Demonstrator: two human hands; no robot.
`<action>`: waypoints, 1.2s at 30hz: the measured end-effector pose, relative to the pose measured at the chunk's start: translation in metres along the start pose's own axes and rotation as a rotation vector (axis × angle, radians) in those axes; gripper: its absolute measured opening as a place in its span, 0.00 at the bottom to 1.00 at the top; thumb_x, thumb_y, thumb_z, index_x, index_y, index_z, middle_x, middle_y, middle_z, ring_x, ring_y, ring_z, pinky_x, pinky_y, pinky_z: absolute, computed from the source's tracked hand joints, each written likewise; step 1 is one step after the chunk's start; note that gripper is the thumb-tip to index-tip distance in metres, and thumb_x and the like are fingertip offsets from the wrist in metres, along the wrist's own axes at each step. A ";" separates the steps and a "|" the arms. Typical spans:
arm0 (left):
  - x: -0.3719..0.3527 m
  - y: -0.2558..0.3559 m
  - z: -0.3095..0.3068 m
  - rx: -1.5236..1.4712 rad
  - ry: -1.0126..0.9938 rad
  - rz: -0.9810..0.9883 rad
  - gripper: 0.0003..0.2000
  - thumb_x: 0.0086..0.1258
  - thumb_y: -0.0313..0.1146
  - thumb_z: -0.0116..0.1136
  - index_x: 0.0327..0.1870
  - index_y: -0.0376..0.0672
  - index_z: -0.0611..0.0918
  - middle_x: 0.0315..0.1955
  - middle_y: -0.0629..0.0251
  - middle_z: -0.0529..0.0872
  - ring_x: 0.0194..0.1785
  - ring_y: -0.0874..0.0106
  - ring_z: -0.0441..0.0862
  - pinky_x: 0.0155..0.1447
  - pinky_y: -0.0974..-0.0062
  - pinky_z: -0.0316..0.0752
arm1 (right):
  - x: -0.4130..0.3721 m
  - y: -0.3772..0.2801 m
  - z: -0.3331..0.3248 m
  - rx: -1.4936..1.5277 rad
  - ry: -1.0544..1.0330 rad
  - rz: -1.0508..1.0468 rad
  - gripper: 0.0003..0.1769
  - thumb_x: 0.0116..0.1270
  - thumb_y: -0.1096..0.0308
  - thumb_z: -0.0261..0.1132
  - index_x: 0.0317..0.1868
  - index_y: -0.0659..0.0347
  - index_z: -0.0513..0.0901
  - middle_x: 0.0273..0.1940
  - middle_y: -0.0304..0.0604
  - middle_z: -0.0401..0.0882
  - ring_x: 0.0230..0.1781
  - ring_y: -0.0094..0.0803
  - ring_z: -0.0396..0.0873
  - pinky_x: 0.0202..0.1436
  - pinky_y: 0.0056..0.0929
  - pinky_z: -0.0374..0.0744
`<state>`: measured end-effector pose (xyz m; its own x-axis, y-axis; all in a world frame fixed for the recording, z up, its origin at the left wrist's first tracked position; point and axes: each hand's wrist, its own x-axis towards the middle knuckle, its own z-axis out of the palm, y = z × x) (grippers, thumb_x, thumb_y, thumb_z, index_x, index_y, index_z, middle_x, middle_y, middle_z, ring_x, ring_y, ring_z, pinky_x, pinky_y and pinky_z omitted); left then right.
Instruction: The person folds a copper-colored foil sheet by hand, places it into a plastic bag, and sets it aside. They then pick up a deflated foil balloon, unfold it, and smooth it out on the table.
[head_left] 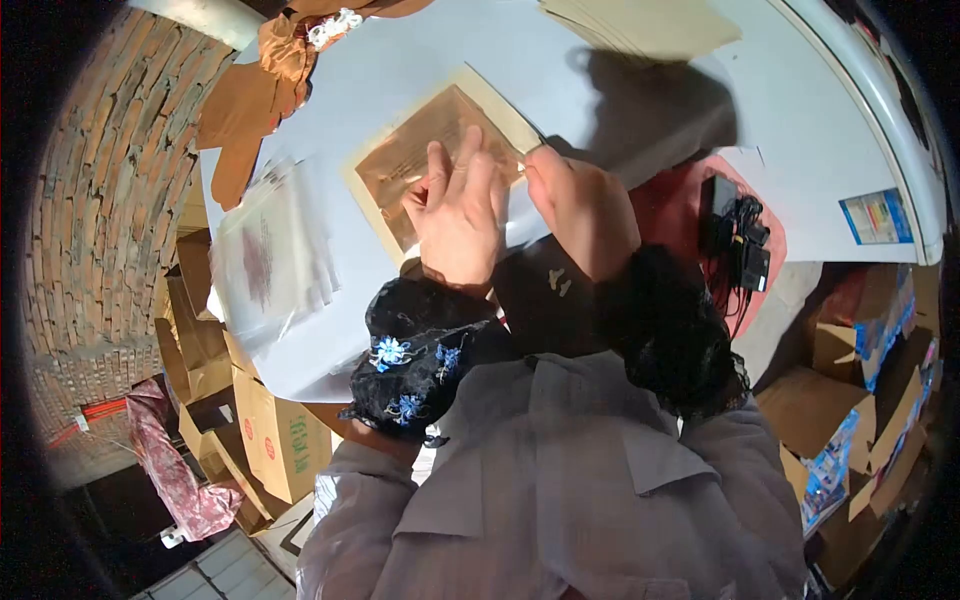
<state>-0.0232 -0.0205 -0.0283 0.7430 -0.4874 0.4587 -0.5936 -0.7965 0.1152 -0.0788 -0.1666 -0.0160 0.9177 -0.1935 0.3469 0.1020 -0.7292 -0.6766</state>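
A flat brown piece in a shiny clear plastic bag (415,140) lies over a cream sheet (500,108) on the white table. My left hand (460,225) rests on the bag with its fingers spread. At the bag's right edge, my right hand (588,210) is closed in a pinch, thumb and fingers together on the plastic; the exact grip is partly hidden. Both wrists wear black sleeve covers, the left one (405,355) with blue flowers.
Clear plastic bags (270,250) are piled at the left. Brown pieces (235,120) lie at the upper left, cream sheets (640,25) at the top. Black adapters with cables (738,240) sit on red material at the right. Cardboard boxes (275,435) stand beside the table (370,60).
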 end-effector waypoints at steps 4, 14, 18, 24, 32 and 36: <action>0.000 0.002 0.001 -0.040 0.042 -0.023 0.17 0.73 0.39 0.54 0.61 0.49 0.78 0.61 0.67 0.82 0.67 0.52 0.75 0.59 0.48 0.64 | 0.000 0.003 0.001 0.077 0.062 -0.021 0.06 0.70 0.69 0.61 0.41 0.63 0.78 0.31 0.56 0.81 0.35 0.56 0.81 0.34 0.49 0.77; 0.017 0.001 -0.017 -0.012 -0.128 -0.050 0.18 0.74 0.43 0.55 0.62 0.53 0.75 0.48 0.59 0.87 0.56 0.54 0.82 0.54 0.46 0.73 | 0.002 0.011 0.010 0.018 0.169 -0.152 0.06 0.66 0.69 0.62 0.33 0.62 0.77 0.27 0.54 0.81 0.31 0.52 0.83 0.31 0.48 0.79; 0.027 0.000 -0.025 0.054 -0.193 -0.013 0.13 0.72 0.42 0.57 0.53 0.50 0.77 0.46 0.59 0.86 0.55 0.54 0.82 0.53 0.45 0.74 | 0.002 0.011 0.007 -0.060 0.173 -0.206 0.05 0.64 0.70 0.63 0.32 0.61 0.77 0.25 0.51 0.81 0.29 0.49 0.84 0.29 0.45 0.81; 0.036 0.003 -0.021 0.038 -0.094 0.106 0.11 0.66 0.38 0.59 0.44 0.45 0.75 0.42 0.58 0.81 0.49 0.53 0.82 0.51 0.51 0.76 | 0.002 0.010 0.007 -0.202 0.191 -0.191 0.05 0.64 0.68 0.63 0.33 0.59 0.77 0.25 0.47 0.81 0.29 0.45 0.85 0.31 0.43 0.82; 0.030 -0.004 0.001 0.024 0.115 0.126 0.12 0.64 0.37 0.56 0.44 0.43 0.77 0.39 0.58 0.79 0.46 0.54 0.79 0.50 0.54 0.75 | 0.000 0.009 0.010 -0.223 0.168 -0.176 0.04 0.62 0.69 0.64 0.35 0.57 0.78 0.29 0.44 0.82 0.32 0.41 0.85 0.33 0.39 0.83; 0.028 -0.003 -0.001 0.030 0.055 0.078 0.15 0.65 0.38 0.56 0.50 0.43 0.78 0.44 0.57 0.80 0.50 0.54 0.76 0.53 0.55 0.74 | -0.004 0.012 0.006 -0.139 0.181 -0.209 0.05 0.62 0.70 0.64 0.36 0.57 0.78 0.30 0.45 0.82 0.34 0.41 0.85 0.35 0.41 0.83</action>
<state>-0.0008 -0.0310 -0.0151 0.6763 -0.5288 0.5129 -0.6390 -0.7675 0.0513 -0.0792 -0.1706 -0.0296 0.7980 -0.1339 0.5876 0.2166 -0.8462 -0.4869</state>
